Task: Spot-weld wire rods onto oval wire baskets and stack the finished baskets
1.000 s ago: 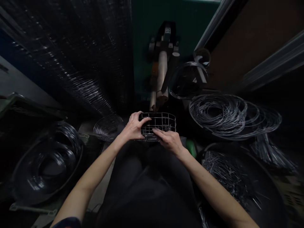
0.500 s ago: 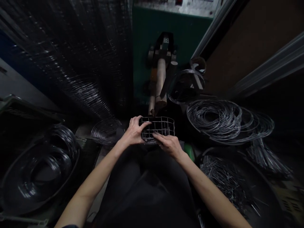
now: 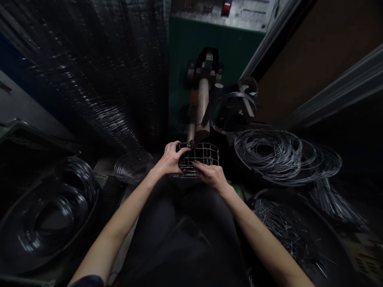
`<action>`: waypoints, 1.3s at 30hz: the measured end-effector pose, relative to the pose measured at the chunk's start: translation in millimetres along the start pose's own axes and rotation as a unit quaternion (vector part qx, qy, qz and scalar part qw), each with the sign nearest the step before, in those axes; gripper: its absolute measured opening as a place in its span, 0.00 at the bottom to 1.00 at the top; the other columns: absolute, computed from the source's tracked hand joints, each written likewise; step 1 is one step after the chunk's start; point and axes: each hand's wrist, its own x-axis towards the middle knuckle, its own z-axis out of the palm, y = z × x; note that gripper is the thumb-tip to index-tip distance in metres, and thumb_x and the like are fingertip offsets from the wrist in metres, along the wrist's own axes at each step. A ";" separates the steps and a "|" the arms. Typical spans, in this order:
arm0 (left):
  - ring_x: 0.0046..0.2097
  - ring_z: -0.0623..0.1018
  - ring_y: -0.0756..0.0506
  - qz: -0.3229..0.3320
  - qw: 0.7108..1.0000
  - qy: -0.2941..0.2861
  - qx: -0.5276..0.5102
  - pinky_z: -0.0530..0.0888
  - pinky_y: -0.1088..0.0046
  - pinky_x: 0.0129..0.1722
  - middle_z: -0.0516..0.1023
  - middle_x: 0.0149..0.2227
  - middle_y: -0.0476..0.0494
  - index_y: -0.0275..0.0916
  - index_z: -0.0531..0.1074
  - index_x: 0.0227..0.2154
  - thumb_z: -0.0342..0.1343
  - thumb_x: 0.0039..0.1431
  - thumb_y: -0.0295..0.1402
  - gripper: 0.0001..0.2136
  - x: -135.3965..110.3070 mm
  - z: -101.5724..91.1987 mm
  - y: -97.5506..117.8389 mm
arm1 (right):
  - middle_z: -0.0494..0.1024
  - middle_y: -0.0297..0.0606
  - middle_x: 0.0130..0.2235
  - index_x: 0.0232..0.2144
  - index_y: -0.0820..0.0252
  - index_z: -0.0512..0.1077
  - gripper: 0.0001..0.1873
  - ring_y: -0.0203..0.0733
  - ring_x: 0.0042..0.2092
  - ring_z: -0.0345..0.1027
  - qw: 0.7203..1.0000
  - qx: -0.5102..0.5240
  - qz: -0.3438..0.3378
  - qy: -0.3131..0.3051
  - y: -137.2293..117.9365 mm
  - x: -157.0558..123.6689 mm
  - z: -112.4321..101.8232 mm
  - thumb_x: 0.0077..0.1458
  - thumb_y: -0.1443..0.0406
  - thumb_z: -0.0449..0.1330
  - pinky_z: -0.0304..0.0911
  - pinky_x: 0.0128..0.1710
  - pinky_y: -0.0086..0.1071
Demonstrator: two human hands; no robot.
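A wire basket (image 3: 206,152) of thin metal rods is held between my hands above my lap, close under the machine's metal arm. My left hand (image 3: 172,159) grips its left side, thumb stretched over the near wires and fingers round the far left edge. My right hand (image 3: 212,175) holds the near side, fingers pointing left against the lower wires. The tip of the welding machine's electrode arm (image 3: 202,105) comes down at the basket's far rim; I cannot tell whether they touch.
Wire rings (image 3: 269,153) lie heaped in a tub on the right, above a round tub (image 3: 332,243) of short cut rods. To the left stand another tub (image 3: 89,215) of rings, a small stack of rings (image 3: 131,165) and tall stacked wirework (image 3: 110,115). The machine's green body (image 3: 239,48) rises ahead.
The basket and both hands have shifted slightly away from me, so its far rim now meets the tip of the machine's arm. My view has tilted a little upward.
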 end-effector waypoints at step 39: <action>0.58 0.58 0.28 -0.035 0.999 -0.026 -0.014 0.62 0.45 0.56 0.52 0.55 0.36 0.45 0.60 0.57 0.71 0.32 0.37 0.44 62.7 -3.2 -45.5 | 0.74 0.38 0.40 0.38 0.54 0.76 0.13 0.35 0.34 0.69 0.978 0.041 0.173 0.107 28.6 44.0 8.1 0.63 0.61 0.51 0.56 0.25 0.26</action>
